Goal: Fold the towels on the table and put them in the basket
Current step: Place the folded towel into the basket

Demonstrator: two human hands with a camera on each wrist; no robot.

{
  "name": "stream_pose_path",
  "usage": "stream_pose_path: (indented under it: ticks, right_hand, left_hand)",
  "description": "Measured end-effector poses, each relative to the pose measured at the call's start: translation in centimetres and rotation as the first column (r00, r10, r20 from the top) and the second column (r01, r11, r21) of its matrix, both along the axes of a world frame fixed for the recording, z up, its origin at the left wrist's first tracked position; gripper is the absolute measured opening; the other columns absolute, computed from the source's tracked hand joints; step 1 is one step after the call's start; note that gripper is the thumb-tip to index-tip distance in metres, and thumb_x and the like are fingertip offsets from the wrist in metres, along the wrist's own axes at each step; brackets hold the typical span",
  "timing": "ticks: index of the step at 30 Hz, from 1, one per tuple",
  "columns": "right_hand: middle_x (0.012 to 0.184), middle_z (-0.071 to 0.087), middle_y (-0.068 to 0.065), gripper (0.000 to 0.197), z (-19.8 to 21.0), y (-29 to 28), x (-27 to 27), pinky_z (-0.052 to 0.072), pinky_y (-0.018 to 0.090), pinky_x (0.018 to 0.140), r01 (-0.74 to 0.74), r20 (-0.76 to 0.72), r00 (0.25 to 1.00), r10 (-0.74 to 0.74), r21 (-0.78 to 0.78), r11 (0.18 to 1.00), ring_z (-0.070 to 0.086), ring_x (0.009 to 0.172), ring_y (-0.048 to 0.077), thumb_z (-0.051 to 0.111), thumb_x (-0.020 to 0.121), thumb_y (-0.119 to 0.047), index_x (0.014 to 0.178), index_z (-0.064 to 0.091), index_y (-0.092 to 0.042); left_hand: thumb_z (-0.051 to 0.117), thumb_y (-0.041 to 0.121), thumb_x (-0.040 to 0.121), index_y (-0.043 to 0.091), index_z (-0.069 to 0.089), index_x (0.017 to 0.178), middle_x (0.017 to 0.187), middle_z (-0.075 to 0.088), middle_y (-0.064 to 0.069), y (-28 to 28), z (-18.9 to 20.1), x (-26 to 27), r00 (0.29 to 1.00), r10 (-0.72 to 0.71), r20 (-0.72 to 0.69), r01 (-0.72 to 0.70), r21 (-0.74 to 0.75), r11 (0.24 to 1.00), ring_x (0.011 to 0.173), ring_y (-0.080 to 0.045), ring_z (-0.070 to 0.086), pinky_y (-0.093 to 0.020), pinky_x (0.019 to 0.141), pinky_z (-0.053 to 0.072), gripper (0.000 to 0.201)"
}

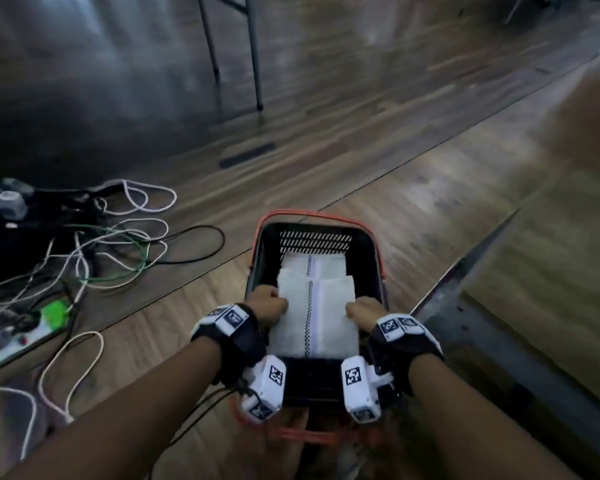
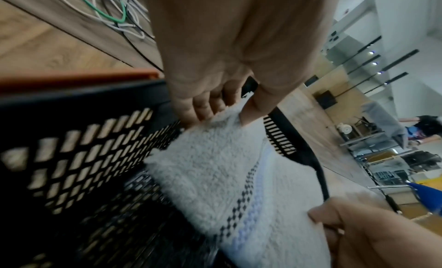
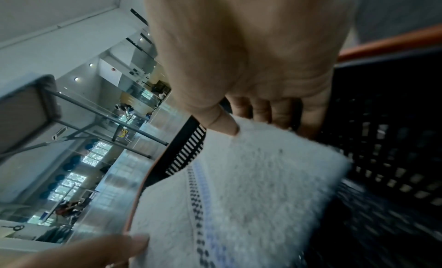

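Observation:
A black basket (image 1: 264, 251) with orange handles stands on the wooden floor. A folded white towel (image 1: 314, 317) with a dark and blue stripe hangs over its near half, held from both sides. My left hand (image 1: 271, 303) pinches its left edge, thumb on top and fingers underneath (image 2: 210, 109). My right hand (image 1: 361, 311) pinches the right edge the same way (image 3: 227, 126). Another folded towel (image 1: 312, 263) of the same kind lies deeper in the basket, at the far end. The held towel (image 2: 215, 158) sits beside the perforated basket wall (image 2: 83, 149), and in the right wrist view the towel (image 3: 251, 187) fills the lower middle.
A tangle of white, green and black cables (image 1: 111, 251) and a power strip (image 1: 21, 337) lie on the floor to the left. A table edge (image 1: 482, 271) runs along the right. Thin metal legs (image 1: 253, 64) stand farther back.

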State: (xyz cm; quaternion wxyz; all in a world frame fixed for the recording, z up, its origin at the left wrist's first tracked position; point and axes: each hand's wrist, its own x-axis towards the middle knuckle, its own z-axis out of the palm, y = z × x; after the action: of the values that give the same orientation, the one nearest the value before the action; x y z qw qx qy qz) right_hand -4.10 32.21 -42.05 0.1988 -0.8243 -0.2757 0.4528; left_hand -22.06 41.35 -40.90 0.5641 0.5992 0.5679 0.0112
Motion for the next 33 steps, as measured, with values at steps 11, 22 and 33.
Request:
stream_pose_path:
  ticks: [11, 22, 33]
  right_hand:
    - [0.11, 0.062, 0.015, 0.033, -6.5, 8.5, 3.9, 0.04, 0.03, 0.082, 0.125, 0.029, 0.991, -0.13, 0.129, 0.984, 0.057, 0.102, 0.029, 0.048, 0.09, -0.013, 0.119, 0.057, -0.001]
    - [0.128, 0.052, 0.018, 0.044, -6.4, 7.7, 3.1, 0.035, 0.026, 0.074, 0.089, 0.146, 0.982, -0.121, 0.206, 0.974, 0.054, 0.107, 0.034, 0.049, 0.09, -0.016, 0.132, 0.041, -0.003]
    - [0.16, 0.0, 0.004, 0.062, -13.0, 7.3, 0.3, 0.016, 0.046, 0.116, -0.368, 0.716, 0.66, 0.227, 0.045, 0.929, 0.0, 0.147, 0.019, 0.026, 0.097, -0.044, 0.15, 0.012, -0.014]
  left_hand:
    - [0.048, -0.001, 0.083, -0.001, 0.057, 0.116, 0.113, 0.064, -0.02, 8.1, -7.6, 5.7, 0.991, 0.13, -0.044, -0.123, 0.139, 0.983, 0.104, -0.035, 0.059, -0.033, 0.087, 0.046, 0.035]
    - [0.049, 0.005, 0.086, 0.002, 0.038, 0.136, 0.133, 0.05, -0.018, 7.1, -9.0, 5.7, 0.992, 0.112, -0.056, -0.087, 0.334, 0.939, 0.123, -0.034, 0.047, -0.034, 0.102, 0.038, 0.051]
    - [0.015, 0.042, 0.098, 0.023, -0.006, 0.149, 0.158, -0.012, -0.002, 5.9, -15.8, 7.3, 0.862, -0.17, -0.479, 0.466, 0.613, 0.638, 0.146, -0.025, -0.005, -0.048, 0.116, 0.009, 0.058]
